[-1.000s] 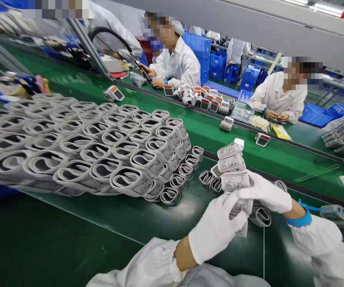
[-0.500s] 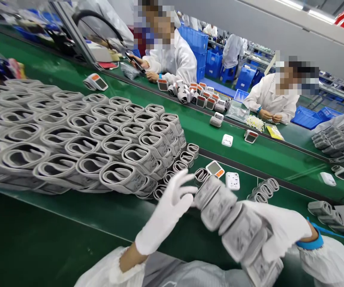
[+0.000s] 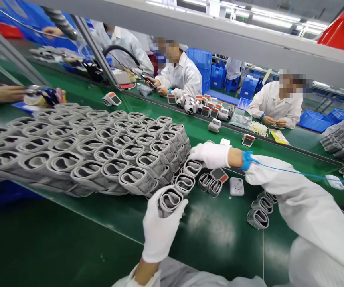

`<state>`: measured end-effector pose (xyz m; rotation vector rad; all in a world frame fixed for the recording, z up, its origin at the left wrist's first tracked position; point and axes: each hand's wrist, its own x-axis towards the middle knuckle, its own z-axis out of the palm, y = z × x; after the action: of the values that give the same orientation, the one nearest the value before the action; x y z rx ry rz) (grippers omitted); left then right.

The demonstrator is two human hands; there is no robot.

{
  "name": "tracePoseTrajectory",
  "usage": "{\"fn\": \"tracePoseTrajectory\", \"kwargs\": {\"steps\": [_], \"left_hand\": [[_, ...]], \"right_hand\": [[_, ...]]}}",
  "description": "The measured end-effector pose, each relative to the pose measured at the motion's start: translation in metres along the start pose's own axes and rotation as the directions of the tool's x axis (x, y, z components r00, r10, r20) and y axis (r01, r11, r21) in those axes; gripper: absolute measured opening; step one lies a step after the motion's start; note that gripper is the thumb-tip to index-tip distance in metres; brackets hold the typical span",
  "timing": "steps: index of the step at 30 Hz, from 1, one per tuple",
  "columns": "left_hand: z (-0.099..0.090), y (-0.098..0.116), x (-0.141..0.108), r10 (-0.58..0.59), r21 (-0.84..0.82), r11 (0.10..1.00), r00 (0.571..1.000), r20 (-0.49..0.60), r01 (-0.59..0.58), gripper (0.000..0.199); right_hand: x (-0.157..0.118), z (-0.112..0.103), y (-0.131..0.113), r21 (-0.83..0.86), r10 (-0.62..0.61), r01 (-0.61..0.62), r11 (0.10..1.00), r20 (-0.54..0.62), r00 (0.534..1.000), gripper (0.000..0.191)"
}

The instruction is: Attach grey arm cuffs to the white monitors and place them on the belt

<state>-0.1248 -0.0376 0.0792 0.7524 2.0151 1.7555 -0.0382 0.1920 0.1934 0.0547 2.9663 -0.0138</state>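
A row of rolled grey cuffs (image 3: 184,182) stands against the right end of a big stack of similar cuffs (image 3: 97,151). My left hand (image 3: 160,227), in a white glove, is wrapped round the near cuff (image 3: 171,199) of that row. At the row's far end my right hand (image 3: 210,154), also gloved, presses on the last cuff (image 3: 192,168); its fingertips are partly hidden. Just right of the row are two loose cuffs (image 3: 215,187), a monitor with an orange edge (image 3: 220,174) and a white square part (image 3: 237,186).
More cuffs (image 3: 258,218) stand in a short line at the right. Across the green bench (image 3: 142,104) lie assembled monitors (image 3: 206,111) in a pile. Two people in white coats (image 3: 186,77) sit opposite. A grey beam (image 3: 190,24) crosses above.
The column of cuffs that my right hand held in the air now stands beside the stack. My right hand moved left and away from me, and my left hand closed round the near cuff.
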Motion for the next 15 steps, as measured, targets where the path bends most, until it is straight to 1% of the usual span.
{"fn": "tracePoseTrajectory", "kwargs": {"steps": [2, 4, 5, 6, 7, 8, 9, 10, 11, 13, 14, 15], "left_hand": [[0.007, -0.007, 0.005, -0.013, 0.086, 0.996, 0.999, -0.047, 0.017, 0.060], [0.006, -0.011, 0.010, 0.022, 0.245, 0.969, 1.000, -0.017, -0.017, 0.061], [0.003, -0.012, 0.011, 0.062, 0.322, 0.944, 0.998, 0.019, -0.065, 0.061], [-0.001, -0.012, 0.011, 0.101, 0.387, 0.915, 0.993, 0.056, -0.115, 0.061], [-0.005, -0.011, 0.010, 0.127, 0.437, 0.887, 0.988, 0.083, -0.151, 0.061], [-0.008, -0.010, 0.008, 0.136, 0.474, 0.865, 0.986, 0.096, -0.165, 0.061], [-0.011, -0.009, 0.007, 0.130, 0.505, 0.848, 0.987, 0.096, -0.161, 0.061], [-0.014, -0.008, 0.006, 0.121, 0.534, 0.832, 0.988, 0.091, -0.151, 0.061], [-0.015, -0.007, 0.005, 0.119, 0.565, 0.812, 0.990, 0.082, -0.144, 0.061], [-0.017, -0.005, 0.005, 0.142, 0.617, 0.773, 0.988, 0.063, -0.150, 0.061], [-0.018, -0.005, 0.006, 0.161, 0.634, 0.758, 0.986, 0.047, -0.154, 0.059], [-0.020, -0.005, 0.007, 0.180, 0.643, 0.750, 0.983, 0.026, -0.154, 0.058]], "right_hand": [[0.025, 0.011, 0.011, -0.064, -0.026, 0.023, 0.998, -0.053, 0.998, 0.027], [0.032, 0.024, 0.021, -0.025, -0.030, 0.027, 0.999, -0.130, 0.991, 0.033], [0.030, 0.029, 0.026, 0.049, -0.022, 0.031, 0.998, -0.175, 0.984, 0.039], [0.024, 0.034, 0.032, 0.159, -0.004, 0.041, 0.986, -0.230, 0.973, 0.046], [0.016, 0.038, 0.039, 0.290, 0.035, 0.054, 0.955, -0.296, 0.955, 0.053], [0.007, 0.041, 0.047, 0.422, 0.102, 0.066, 0.904, -0.364, 0.926, 0.059], [-0.002, 0.042, 0.056, 0.534, 0.198, 0.064, 0.843, -0.419, 0.886, 0.063], [-0.009, 0.043, 0.066, 0.613, 0.317, 0.024, 0.790, -0.441, 0.840, 0.065], [-0.015, 0.045, 0.077, 0.661, 0.437, -0.058, 0.748, -0.425, 0.793, 0.065], [-0.018, 0.048, 0.100, 0.678, 0.631, -0.297, 0.673, -0.317, 0.708, 0.064], [-0.017, 0.051, 0.110, 0.655, 0.696, -0.412, 0.633, -0.249, 0.673, 0.061], [-0.014, 0.055, 0.119, 0.628, 0.739, -0.501, 0.596, -0.182, 0.649, 0.058]]}}
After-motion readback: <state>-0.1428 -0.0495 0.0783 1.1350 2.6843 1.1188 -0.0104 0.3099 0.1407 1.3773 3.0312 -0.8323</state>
